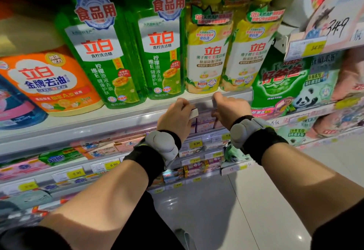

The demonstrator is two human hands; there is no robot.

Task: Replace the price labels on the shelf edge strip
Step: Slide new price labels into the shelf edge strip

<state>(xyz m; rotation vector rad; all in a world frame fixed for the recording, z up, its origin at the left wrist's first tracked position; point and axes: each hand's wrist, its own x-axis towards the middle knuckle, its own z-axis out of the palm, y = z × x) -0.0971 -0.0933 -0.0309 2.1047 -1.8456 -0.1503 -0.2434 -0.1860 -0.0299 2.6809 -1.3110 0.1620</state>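
Note:
The clear plastic shelf edge strip (102,125) runs along the front of the shelf that carries the detergent bottles. My left hand (175,117) is at the strip, fingers closed around a small white price label (194,113) that sticks out on its right side. My right hand (230,107) is a short way to the right, its fingertips pinching the strip's upper edge (214,100). The stretch of strip between the two hands shows no label. Both wrists wear grey and black bands.
Green bottles (110,58) and yellow bottles (206,52) stand right behind the strip, an orange tub (51,84) at left. Lower shelves hold yellow price tags (195,143). A refill bag (279,84) hangs at right. White floor tiles (246,210) lie below.

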